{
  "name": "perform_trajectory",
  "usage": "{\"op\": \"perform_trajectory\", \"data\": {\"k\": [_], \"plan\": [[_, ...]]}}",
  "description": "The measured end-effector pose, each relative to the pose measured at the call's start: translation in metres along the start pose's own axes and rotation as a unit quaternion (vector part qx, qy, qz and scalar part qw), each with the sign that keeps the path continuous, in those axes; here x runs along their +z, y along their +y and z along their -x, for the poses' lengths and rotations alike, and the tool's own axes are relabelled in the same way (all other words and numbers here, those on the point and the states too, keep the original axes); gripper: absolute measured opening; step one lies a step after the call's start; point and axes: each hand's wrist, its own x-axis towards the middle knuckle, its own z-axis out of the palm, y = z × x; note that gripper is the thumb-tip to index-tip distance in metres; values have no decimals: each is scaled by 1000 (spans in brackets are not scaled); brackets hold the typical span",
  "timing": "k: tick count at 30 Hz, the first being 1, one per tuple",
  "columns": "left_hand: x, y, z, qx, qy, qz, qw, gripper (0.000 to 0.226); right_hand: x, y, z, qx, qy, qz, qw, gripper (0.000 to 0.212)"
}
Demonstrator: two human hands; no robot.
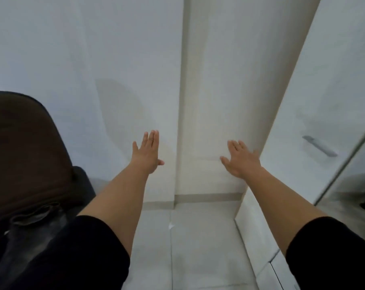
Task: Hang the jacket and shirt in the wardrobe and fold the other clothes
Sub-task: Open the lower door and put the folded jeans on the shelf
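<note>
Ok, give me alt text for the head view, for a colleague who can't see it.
Both bare hands, left hand and right hand, reach forward open with straight fingers, holding nothing, toward a white wall. A dark chair with dark clothing draped on it sits at left; a white wardrobe door with a metal handle stands at right.

Soft, even, dim-cool light; slight motion blur throughout, wide-angle bending at edges, faint shadow on wall [118,105].

Home bedroom corner: white wardrobe door [315,122] with metal handle [319,145], plain white wall [72,49], pale tiled floor [202,237].
</note>
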Motion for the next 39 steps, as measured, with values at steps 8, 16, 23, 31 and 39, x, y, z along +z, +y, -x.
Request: {"op": "perform_trajectory", "data": {"k": [8,16,23,31,39], "plan": [[23,-132,103,-220,-41,-12,975,95,42,-147,-20,-214,-60,-5,975,64],[22,-263,196,-363,-53,-10,930,96,61,-310,2,-351,-75,-8,933,63],[32,-365,231,-398,-72,6,914,94,87,-430,10,-383,-102,-11,918,66],[83,-428,230,-399,-134,44,906,93,126,-517,2,-409,-169,15,897,67],[132,-490,174,-388,-183,42,902,90,177,-589,-53,-439,-210,50,872,72]]}}
